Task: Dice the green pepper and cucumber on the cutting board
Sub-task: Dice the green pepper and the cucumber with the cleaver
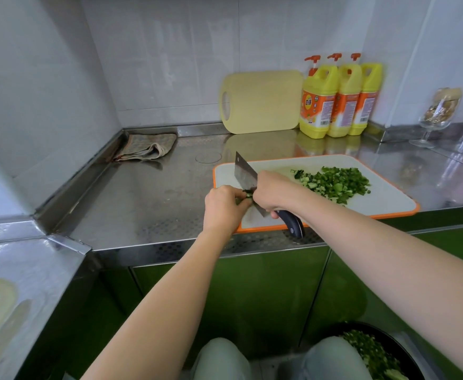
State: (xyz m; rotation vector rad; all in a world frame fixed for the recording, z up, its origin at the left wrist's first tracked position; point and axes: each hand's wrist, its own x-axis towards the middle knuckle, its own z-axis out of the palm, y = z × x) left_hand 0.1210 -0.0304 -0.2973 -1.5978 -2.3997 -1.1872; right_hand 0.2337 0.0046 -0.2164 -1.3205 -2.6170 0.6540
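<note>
At frame centre, the right hand (272, 192) grips a cleaver (245, 172) by its dark handle. The blade is just beside a small green piece (248, 195) pinched in the curled left hand (224, 207), at the board's (384, 198) left end. A diced pile (334, 185) lies right of centre. 3 bottles (340, 100) stand upper right, and a bowl (406, 349) of dice sits lower right.

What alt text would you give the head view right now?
A right hand grips a cleaver while the left hand pinches a green vegetable piece on an orange-edged cutting board. Diced greens lie piled farther right on the board.
</note>
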